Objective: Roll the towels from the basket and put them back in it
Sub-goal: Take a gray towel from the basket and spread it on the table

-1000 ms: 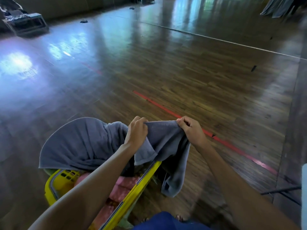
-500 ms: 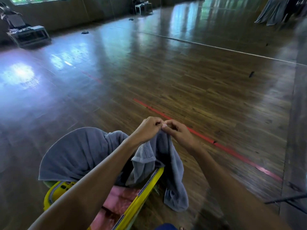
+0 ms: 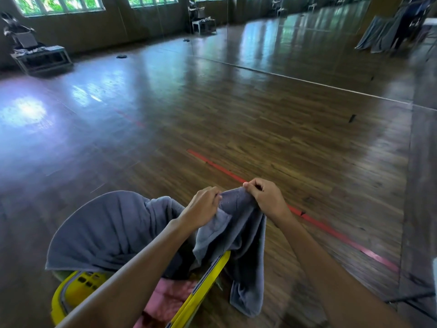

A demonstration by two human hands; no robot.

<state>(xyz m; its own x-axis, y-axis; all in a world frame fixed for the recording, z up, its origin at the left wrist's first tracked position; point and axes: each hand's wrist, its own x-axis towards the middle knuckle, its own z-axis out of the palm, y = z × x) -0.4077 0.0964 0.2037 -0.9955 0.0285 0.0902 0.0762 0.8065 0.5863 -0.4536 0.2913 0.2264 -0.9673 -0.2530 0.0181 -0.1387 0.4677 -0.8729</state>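
Under the basket (image 3: 71, 292) and far beyond it spreads a dark wooden floor (image 3: 236, 119), glossy with window light. Well beyond the basket to its left a low bench (image 3: 42, 58) stands by the wall, with dark things piled on it that are too small to tell.

Over the basket lies a grey towel (image 3: 106, 233), the largest thing near it. One broad part arches over the basket's far left rim and hides that side. The other part is lifted above the basket's right rim and hangs in folds outside it. Whether its lower end touches the floor I cannot tell.

The basket is yellow plastic with slotted walls, and only its near left corner and its long right rim show. Inside it, below the grey cloth, lies a pink towel (image 3: 170, 301), crumpled.

Right of the basket a red tape (image 3: 343, 235) runs slantwise along the floor, passing behind the raised cloth.

Above the basket's right rim both hands meet at the grey towel's top edge. The left hand (image 3: 203, 207) pinches the edge with curled fingers, knuckles up. The right hand (image 3: 267, 197) pinches the same edge just beside it, thumb and fingertips closed on the cloth. A short span of towel stands bunched between the two. Both bare forearms reach in over the basket from the near side.
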